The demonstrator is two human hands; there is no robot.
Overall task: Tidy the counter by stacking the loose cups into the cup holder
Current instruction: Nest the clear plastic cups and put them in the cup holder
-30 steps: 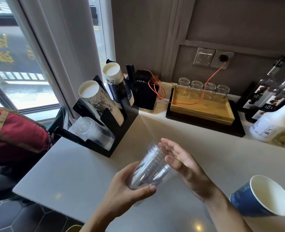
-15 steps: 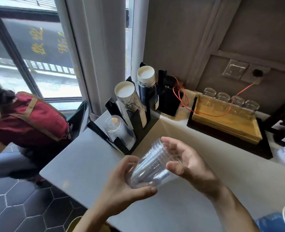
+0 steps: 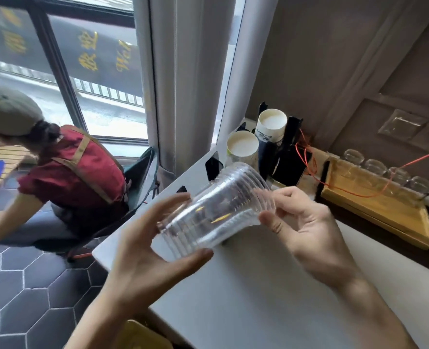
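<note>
1. Left hand (image 3: 143,250) curled round base end of nested clear cup stack (image 3: 216,210), thumb beneath; right hand (image 3: 306,230) pinching rim end.
2. Stack held tilted above pale surface (image 3: 258,298), just short of black cup holder (image 3: 271,157).
3. Judged light, thin-walled, slippery, crushable; best gripped at ridged rims.
4. Holder's clear-cup slot hidden behind stack; paper cups (image 3: 242,147) visible beyond. Cup count unreadable.

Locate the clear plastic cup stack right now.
Head view, centre: the stack of clear ribbed plastic cups is held above the grey counter's left end, between left hand and right hand, before the black cup holder.
</note>
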